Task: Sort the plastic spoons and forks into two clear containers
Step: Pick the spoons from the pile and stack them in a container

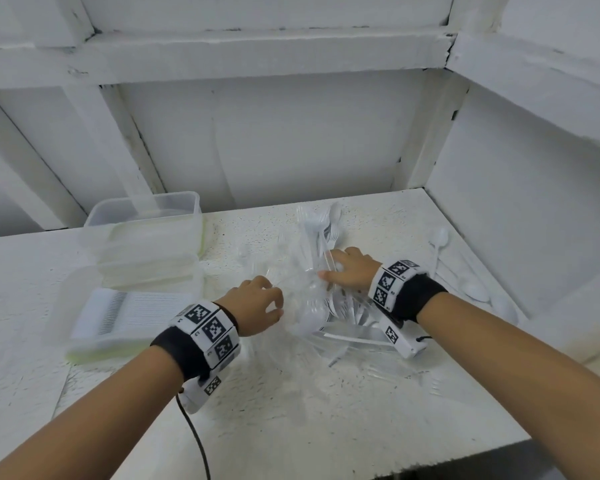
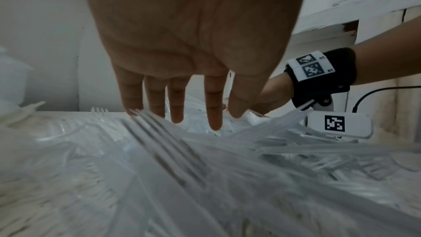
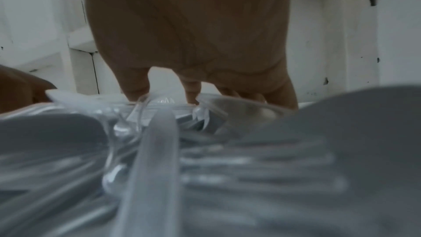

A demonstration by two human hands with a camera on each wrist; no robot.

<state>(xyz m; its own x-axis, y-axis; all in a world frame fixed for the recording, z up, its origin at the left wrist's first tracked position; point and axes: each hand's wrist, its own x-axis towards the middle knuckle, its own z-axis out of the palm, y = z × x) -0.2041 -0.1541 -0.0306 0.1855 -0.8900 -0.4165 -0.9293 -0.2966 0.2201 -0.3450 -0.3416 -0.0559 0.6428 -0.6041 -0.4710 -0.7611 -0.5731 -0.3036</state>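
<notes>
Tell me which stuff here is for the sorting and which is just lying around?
For the job: the pile of plastic cutlery, the two clear containers, the left hand and right hand.

Lying about: black cable, white table.

Each bare arm wears a black wrist band point(image 1: 174, 351) with white blocks point(image 1: 210, 329) on it. The blocks have black square patterns. A thin black cable point(image 1: 196, 441) hangs from the left one.

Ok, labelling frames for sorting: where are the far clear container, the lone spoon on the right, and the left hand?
far clear container point(image 1: 146, 216): head view, front wall.
lone spoon point(image 1: 439, 239): head view, bowl.
left hand point(image 1: 253, 304): head view, back of hand.
</notes>
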